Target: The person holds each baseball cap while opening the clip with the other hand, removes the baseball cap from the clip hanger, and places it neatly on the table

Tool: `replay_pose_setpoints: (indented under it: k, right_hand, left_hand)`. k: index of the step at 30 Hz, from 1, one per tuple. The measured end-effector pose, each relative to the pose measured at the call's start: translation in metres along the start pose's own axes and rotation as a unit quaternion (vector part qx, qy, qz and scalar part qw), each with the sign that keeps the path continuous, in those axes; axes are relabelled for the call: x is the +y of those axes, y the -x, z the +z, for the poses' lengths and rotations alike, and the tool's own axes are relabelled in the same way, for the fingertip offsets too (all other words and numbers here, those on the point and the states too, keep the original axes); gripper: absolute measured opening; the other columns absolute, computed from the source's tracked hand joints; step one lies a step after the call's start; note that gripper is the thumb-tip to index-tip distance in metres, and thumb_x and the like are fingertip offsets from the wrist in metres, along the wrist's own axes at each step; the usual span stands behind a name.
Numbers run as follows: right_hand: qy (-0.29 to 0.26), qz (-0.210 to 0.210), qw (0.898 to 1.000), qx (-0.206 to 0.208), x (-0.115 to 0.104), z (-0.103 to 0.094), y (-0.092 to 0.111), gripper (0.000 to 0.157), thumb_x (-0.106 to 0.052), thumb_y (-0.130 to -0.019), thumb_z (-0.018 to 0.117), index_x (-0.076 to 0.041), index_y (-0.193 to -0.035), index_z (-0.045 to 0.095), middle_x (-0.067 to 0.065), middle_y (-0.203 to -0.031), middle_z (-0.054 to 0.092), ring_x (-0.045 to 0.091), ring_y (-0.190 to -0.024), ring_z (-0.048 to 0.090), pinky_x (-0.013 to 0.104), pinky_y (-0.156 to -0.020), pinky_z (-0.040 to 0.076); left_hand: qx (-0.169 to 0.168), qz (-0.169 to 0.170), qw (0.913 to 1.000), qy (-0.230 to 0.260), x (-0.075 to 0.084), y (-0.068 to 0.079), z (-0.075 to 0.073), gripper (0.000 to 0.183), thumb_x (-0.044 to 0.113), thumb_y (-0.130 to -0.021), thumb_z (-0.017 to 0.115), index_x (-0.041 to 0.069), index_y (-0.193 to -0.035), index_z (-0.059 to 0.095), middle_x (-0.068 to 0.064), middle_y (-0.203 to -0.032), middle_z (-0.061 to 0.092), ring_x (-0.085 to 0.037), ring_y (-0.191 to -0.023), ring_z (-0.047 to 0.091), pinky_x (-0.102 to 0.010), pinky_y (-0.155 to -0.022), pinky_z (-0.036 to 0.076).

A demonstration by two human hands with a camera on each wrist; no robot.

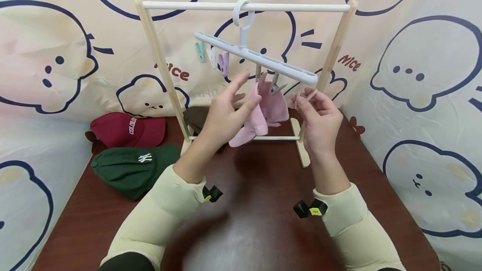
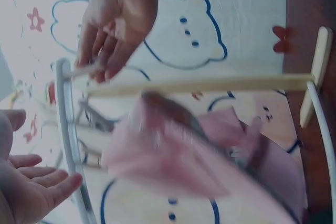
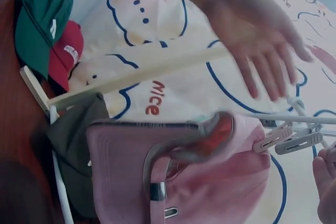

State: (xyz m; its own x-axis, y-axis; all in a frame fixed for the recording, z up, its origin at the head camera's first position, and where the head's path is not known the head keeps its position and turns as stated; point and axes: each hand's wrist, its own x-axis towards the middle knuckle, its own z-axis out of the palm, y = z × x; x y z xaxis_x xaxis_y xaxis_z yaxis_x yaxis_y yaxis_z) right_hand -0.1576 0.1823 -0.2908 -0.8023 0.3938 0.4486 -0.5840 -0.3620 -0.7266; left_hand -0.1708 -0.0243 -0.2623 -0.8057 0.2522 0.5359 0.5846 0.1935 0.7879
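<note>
A pink baseball cap (image 3: 220, 182) hangs from a light-blue clip hanger (image 1: 260, 58) by clothespins, among them a grey clothespin (image 3: 299, 143) and a pale clothespin (image 3: 273, 140). My right hand (image 1: 321, 120) pinches another pale pink clothespin (image 1: 311, 94) under the lowered right end of the hanger. Fingers extended, my left hand (image 1: 227, 114) is beside the cap, just below the hanger bar; its palm and spread fingers (image 2: 50, 184) show in the left wrist view. The hanger slants down to the right.
The hanger's hook loops over the white rod (image 1: 188, 6) of a wooden rack. Teal (image 1: 200, 52), white (image 1: 211, 57) and purple (image 1: 224, 64) clothespins dangle at its left. A red cap (image 1: 126, 130), a green cap (image 1: 132, 168) and a dark brown cap (image 3: 79, 150) lie on the table (image 1: 256, 221).
</note>
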Motion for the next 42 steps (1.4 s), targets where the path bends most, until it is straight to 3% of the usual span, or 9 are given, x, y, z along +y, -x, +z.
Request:
replay_pose_setpoints:
  k: [5,10,13,19,24,29,32,37,42]
  right_hand:
    - [0.064,-0.034,0.997,-0.024,0.003,0.007,0.017,0.024,0.003,-0.081,0.076,0.006,-0.105,0.071,0.01,-0.086,0.072,0.019,-0.08,0.072,0.028,-0.075,0.059]
    - [0.151,-0.076,0.985,-0.035,0.005,0.01,0.028,0.028,-0.005,-0.081,0.079,0.002,-0.107,0.073,0.006,-0.09,0.074,0.016,-0.077,0.068,0.024,-0.073,0.058]
    - [0.183,-0.121,0.974,-0.047,0.006,0.013,0.031,0.028,-0.007,-0.081,0.08,0.002,-0.107,0.073,0.005,-0.094,0.073,0.016,-0.077,0.067,0.024,-0.073,0.058]
    - [0.207,-0.219,0.951,-0.061,0.01,0.024,0.039,0.023,-0.002,-0.08,0.079,0.006,-0.101,0.072,0.013,-0.093,0.07,0.018,-0.083,0.066,0.028,-0.076,0.059]
    - [0.232,-0.298,0.924,-0.065,0.014,0.035,0.043,0.013,0.005,-0.078,0.078,0.007,-0.088,0.071,0.019,-0.089,0.07,0.019,-0.085,0.064,0.025,-0.077,0.056]
    - [0.264,-0.367,0.887,-0.09,0.019,0.045,0.045,0.015,0.001,-0.079,0.077,0.008,-0.09,0.07,0.018,-0.088,0.069,0.026,-0.083,0.066,0.031,-0.084,0.055]
    - [0.283,-0.395,0.867,-0.11,0.021,0.051,0.045,0.018,-0.002,-0.079,0.078,0.007,-0.091,0.07,0.017,-0.088,0.069,0.026,-0.082,0.065,0.031,-0.082,0.054]
    - [0.291,-0.405,0.847,-0.184,0.025,0.055,0.046,0.022,-0.005,-0.08,0.079,0.007,-0.097,0.073,0.018,-0.095,0.069,0.028,-0.092,0.065,0.032,-0.087,0.055]
    - [0.306,-0.408,0.819,-0.264,0.026,0.059,0.043,0.023,-0.004,-0.084,0.074,0.006,-0.105,0.072,0.017,-0.105,0.069,0.028,-0.1,0.063,0.034,-0.093,0.052]
  left_hand:
    - [-0.035,0.012,0.9993,-0.008,0.009,-0.005,0.015,0.069,0.032,-0.094,0.067,0.017,-0.153,0.035,0.002,-0.163,0.023,-0.011,-0.14,0.041,-0.033,-0.11,0.041]
    - [-0.053,-0.002,0.9982,0.026,0.014,-0.001,0.021,0.077,0.025,-0.091,0.071,0.016,-0.155,0.029,0.003,-0.166,0.009,-0.019,-0.137,0.047,-0.035,-0.105,0.046]
    - [-0.061,-0.006,0.9963,0.06,0.025,0.004,0.02,0.082,0.017,-0.09,0.072,0.012,-0.156,0.024,0.001,-0.166,0.006,-0.023,-0.137,0.047,-0.041,-0.102,0.048]
    - [-0.052,-0.011,0.9933,0.102,0.042,0.011,0.019,0.088,0.009,-0.088,0.073,0.008,-0.157,0.019,-0.003,-0.166,0.014,-0.016,-0.142,0.039,-0.04,-0.108,0.044]
    - [-0.043,-0.023,0.9903,0.13,0.035,0.014,0.022,0.094,0.011,-0.086,0.076,0.017,-0.159,0.017,0.002,-0.159,0.034,-0.017,-0.126,0.055,-0.036,-0.094,0.054]
    - [-0.016,-0.035,0.9925,0.116,0.029,0.017,0.021,0.092,0.021,-0.085,0.078,0.018,-0.158,0.021,0.003,-0.145,0.054,-0.013,-0.109,0.063,-0.031,-0.079,0.057]
    - [0.008,-0.033,0.9931,0.113,0.028,0.019,0.018,0.086,0.022,-0.087,0.076,0.014,-0.156,0.026,-0.004,-0.138,0.06,-0.014,-0.108,0.065,-0.029,-0.084,0.056]
    - [0.061,-0.001,0.9871,0.148,0.023,0.022,0.01,0.061,0.013,-0.093,0.065,0.006,-0.149,0.041,-0.011,-0.136,0.06,-0.017,-0.116,0.063,-0.031,-0.098,0.052]
    - [0.125,0.036,0.9786,0.16,0.017,0.024,0.004,0.048,0.007,-0.094,0.059,0.001,-0.141,0.051,-0.013,-0.133,0.062,-0.021,-0.112,0.065,-0.029,-0.093,0.054]
